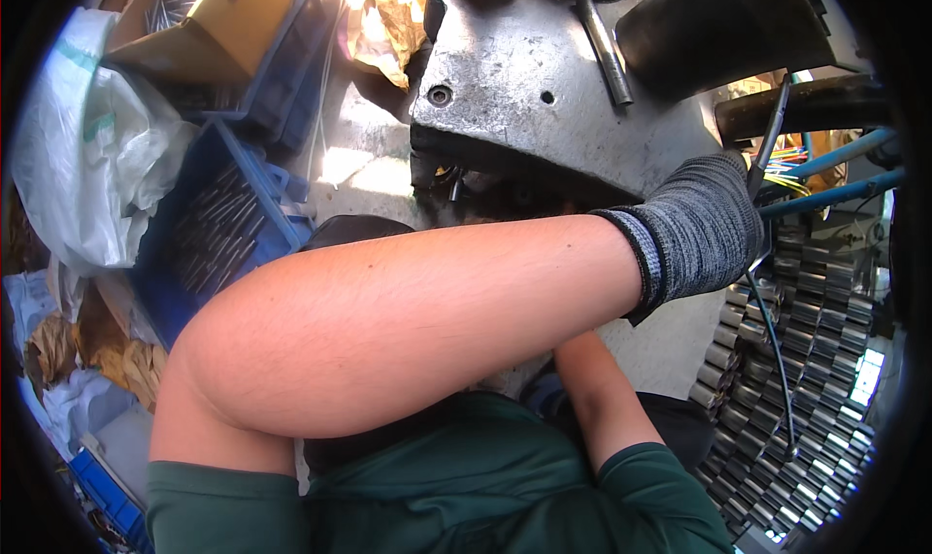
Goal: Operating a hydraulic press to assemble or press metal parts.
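My left arm reaches across in front of me to the right. Its hand (701, 226) wears a grey knitted glove with a black cuff. Its fingers are turned away and hidden, so any grip is out of sight. Right beside this glove is a slim dark rod (772, 132), and a thin black rod or cable (774, 360) with a small tip runs below it. Whether the two are one piece, I cannot tell. My bare right forearm (604, 389) passes under the left one, which covers the right hand. Blue tubes (825, 201) lie just past the glove.
A worn metal machine table (505, 88) stands ahead, with a loose steel rod (604, 54) on top. Stacked shiny metal cylinders (796, 379) fill the right. At left are a blue bin (238, 156) of thin metal rods, a cardboard box (209, 34) and plastic bags (87, 156).
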{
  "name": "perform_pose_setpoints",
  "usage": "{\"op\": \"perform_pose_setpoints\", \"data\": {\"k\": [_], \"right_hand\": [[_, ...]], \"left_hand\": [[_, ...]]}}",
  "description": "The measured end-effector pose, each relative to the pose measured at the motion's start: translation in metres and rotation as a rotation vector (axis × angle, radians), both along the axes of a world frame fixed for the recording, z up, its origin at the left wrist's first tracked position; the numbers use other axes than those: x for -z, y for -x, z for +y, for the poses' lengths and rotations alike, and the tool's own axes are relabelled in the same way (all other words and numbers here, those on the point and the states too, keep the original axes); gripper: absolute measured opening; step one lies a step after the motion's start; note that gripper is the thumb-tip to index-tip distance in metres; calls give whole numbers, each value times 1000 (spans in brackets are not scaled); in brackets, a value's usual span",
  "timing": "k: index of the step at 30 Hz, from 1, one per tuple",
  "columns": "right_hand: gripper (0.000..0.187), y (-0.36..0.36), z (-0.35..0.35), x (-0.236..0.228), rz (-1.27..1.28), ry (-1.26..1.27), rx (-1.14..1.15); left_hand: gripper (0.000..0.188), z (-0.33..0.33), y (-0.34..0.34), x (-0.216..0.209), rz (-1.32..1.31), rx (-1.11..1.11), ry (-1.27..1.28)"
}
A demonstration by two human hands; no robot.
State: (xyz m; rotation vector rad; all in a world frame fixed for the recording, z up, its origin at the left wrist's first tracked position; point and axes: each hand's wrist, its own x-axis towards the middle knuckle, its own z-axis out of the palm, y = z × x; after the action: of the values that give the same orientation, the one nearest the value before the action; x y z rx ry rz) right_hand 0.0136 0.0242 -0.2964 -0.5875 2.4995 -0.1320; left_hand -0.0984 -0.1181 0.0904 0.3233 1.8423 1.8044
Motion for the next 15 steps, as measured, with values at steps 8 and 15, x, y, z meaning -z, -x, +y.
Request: {"op": "perform_pose_setpoints", "data": {"k": [8, 15], "right_hand": [[58, 2, -1, 3, 13, 3, -7], [59, -14, 10, 14, 8, -3, -32]], "left_hand": [[36, 3, -3, 2, 24, -45, -16], [36, 5, -7, 14, 19, -80, -44]]}}
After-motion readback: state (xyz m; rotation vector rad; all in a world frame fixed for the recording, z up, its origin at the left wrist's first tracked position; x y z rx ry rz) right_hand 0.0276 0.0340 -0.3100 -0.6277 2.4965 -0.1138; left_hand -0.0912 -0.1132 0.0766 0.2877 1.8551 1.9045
